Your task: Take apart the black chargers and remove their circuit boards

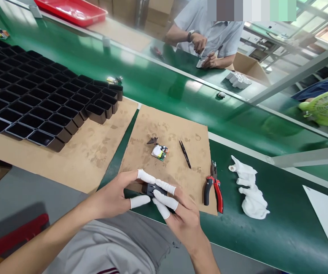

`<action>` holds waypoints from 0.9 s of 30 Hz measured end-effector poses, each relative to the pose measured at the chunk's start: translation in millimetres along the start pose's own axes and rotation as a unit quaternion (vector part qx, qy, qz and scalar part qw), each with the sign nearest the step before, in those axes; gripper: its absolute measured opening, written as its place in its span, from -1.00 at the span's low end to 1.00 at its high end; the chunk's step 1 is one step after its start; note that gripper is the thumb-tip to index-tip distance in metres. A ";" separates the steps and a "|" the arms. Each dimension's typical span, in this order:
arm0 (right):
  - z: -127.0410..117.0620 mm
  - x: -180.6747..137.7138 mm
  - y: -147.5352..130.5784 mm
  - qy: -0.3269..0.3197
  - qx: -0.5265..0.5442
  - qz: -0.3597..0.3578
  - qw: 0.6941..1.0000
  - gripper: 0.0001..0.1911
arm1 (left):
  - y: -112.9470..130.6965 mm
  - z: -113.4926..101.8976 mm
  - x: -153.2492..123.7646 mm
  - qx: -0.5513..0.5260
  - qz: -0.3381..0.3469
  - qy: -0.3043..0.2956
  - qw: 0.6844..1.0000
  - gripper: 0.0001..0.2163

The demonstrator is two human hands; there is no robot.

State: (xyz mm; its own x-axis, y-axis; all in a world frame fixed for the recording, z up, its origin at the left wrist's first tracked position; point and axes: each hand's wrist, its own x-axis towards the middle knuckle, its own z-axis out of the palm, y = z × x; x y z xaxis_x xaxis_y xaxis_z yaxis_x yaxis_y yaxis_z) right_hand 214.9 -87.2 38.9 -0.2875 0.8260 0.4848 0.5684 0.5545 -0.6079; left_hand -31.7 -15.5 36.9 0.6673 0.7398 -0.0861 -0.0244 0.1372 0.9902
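Between my two hands, over the near edge of the bench, is a small black plastic case (149, 189). My left hand (121, 194) grips its left side between thumb and index finger, both in white finger cots. Closed about its right side is my right hand (178, 207), with cotted fingers on its top and near face. Beyond the hands a small circuit board (160, 152) with white and yellow parts lies on a cardboard sheet (135, 152), wired to a dark piece. Black tweezers (185, 154) and red-and-black pliers (214, 188) lie to its right.
Many open black cases (41, 139) stand in rows on cardboard at left. White cloth gloves (252, 190) lie right. Behind runs a green conveyor belt (164, 87) with small boards on it. Across it a co-worker's hands (199, 43) handle a small part. A red tray (75, 13) sits far left.
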 end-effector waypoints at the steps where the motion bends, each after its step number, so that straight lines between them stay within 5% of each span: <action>1: -1.7 -1.0 0.7 -0.011 -0.011 -0.012 1.000 -0.33 | 0.6 -0.1 -0.6 -0.025 -0.008 -0.007 1.000 -0.72; 10: 0.3 -4.5 -2.3 -0.002 -0.064 -0.040 0.997 -0.28 | 7.2 9.1 3.5 -0.080 0.002 0.033 0.996 -0.78; 27: 8.1 -9.4 -8.0 0.005 -0.099 -0.063 0.993 -0.23 | -2.1 16.0 -3.7 0.073 0.119 0.075 0.987 -0.76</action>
State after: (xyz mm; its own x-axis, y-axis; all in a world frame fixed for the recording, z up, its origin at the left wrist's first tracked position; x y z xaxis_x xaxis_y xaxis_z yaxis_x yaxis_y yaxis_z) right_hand 206.8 -98.6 34.1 -0.3583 0.7504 0.5555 0.6696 0.6211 -0.4072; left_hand -22.1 -29.1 36.9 0.5375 0.8304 0.1471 -0.0531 -0.1407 0.9886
